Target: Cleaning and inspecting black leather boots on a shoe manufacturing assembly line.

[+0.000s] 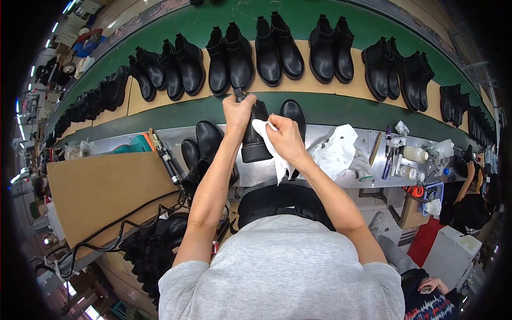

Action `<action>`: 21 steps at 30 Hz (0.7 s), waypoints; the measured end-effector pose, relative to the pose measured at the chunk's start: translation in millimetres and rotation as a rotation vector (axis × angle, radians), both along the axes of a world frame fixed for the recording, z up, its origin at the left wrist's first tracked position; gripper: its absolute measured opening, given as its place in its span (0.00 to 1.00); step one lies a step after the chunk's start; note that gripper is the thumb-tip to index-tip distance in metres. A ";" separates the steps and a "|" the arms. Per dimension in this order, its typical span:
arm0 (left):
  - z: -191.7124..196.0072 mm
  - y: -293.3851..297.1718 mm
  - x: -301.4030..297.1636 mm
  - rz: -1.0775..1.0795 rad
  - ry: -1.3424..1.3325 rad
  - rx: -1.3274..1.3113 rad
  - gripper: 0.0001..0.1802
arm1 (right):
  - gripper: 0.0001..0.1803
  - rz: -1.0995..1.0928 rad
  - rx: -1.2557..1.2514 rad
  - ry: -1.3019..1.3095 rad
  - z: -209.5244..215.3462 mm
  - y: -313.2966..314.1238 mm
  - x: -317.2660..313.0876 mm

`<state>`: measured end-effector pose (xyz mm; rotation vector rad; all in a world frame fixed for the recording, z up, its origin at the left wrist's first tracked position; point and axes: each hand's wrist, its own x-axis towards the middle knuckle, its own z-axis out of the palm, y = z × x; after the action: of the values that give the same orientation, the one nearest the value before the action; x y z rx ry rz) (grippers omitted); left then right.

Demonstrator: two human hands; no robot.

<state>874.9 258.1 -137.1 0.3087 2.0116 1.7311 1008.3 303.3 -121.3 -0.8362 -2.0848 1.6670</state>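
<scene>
Setting: factory line, with a long green conveyor belt [341,109] curving across the far side of the grey metal bench [256,173].
Conveyor load: pairs of glossy black ankle boots [280,50] stand upright on tan cardboard sheets [314,85] beyond the bench; judged by their even shine, these look finished.
Waiting work: a loose pile of black boots [154,245] lies below the near left end of the bench, and more black boots [205,144] stand on the bench top left of the held boot; these seem not yet wiped.
Held boot: one black leather ankle boot [255,140] stands heel down at the middle of the bench, toe toward the conveyor; smooth, glossy, block-heeled.
Left hand [238,111]: grip closed around the boot's upper end, steadying it above the bench.
Right hand [286,140]: grip pinching a white cloth [266,130], pressed against the boot's right side.
Progress: wiping appears underway on this boot.
Small items: crumpled white rags [335,150] and small bottles [413,154] lie on the bench right of the held boot.
</scene>
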 end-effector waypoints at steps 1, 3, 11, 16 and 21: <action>2.3 -0.3 1.2 0.001 -0.004 0.001 0.10 | 0.11 -0.020 -0.016 -0.013 -2.2 1.7 0.2; 4.2 -3.4 5.6 -0.003 -0.006 -0.001 0.10 | 0.12 -0.046 -0.034 -0.025 -14.0 -0.2 4.8; 3.5 -13.9 -0.8 -0.034 -0.070 0.086 0.09 | 0.11 -0.062 -0.172 0.133 -23.5 6.8 63.0; 7.9 -11.0 5.4 -0.073 -0.102 0.107 0.09 | 0.37 0.358 0.483 -0.023 33.8 6.4 50.8; -2.8 -8.5 1.2 -0.095 -0.053 0.151 0.10 | 0.41 0.477 0.641 -0.008 3.4 13.4 33.9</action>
<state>876.1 249.5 -139.8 0.3965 1.8034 1.8148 1042.2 316.7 -117.9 -0.1456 -2.7287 1.0291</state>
